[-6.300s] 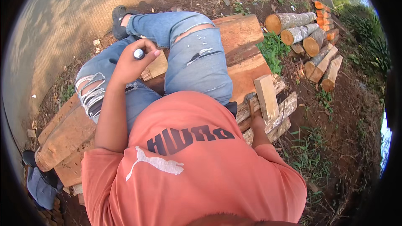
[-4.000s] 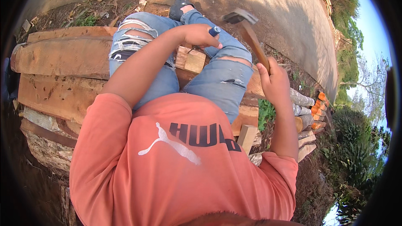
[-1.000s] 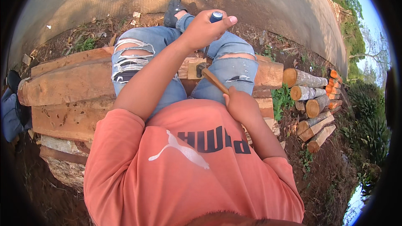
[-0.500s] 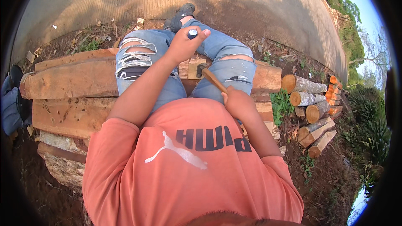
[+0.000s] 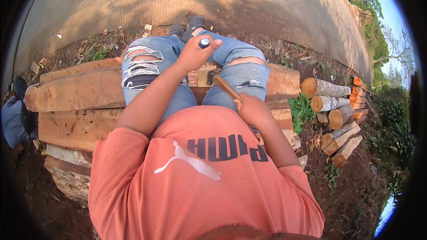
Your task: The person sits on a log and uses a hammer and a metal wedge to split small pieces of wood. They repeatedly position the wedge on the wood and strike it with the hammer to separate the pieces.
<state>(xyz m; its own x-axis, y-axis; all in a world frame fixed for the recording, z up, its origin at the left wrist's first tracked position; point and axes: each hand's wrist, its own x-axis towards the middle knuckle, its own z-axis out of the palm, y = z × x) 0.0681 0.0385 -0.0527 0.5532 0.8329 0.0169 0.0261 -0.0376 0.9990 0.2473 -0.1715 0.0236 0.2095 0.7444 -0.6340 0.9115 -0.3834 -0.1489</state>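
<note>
Sitting with jeans-clad legs apart, I hold a dark-handled tool (image 5: 204, 42) in my left hand (image 5: 196, 54). Its pale round end faces up, while the blade or tip is hidden below, so its kind cannot be told. The fingers wrap round the handle and the thumb sticks out to the right. My right hand (image 5: 252, 108) is closed on the wooden handle of a hammer (image 5: 227, 86). The hammer's dark metal head lies to the upper left, over my right thigh's inner side. Beside it, between my legs, shows a light piece of wood (image 5: 203, 74), partly covered.
Thick rough-sawn timbers (image 5: 75, 92) lie stacked beneath me and reach left. Cut logs (image 5: 327, 88) are piled on the right, past a green plant (image 5: 302, 113). A ribbed concrete road (image 5: 133, 0) runs ahead. Blue cloth (image 5: 13, 118) is at the far left.
My feet have shifted, and both dark shoes now show more separately. My left hand sits slightly lower relative to them, tool still gripped. The hammer has barely moved. The view has tilted a little.
</note>
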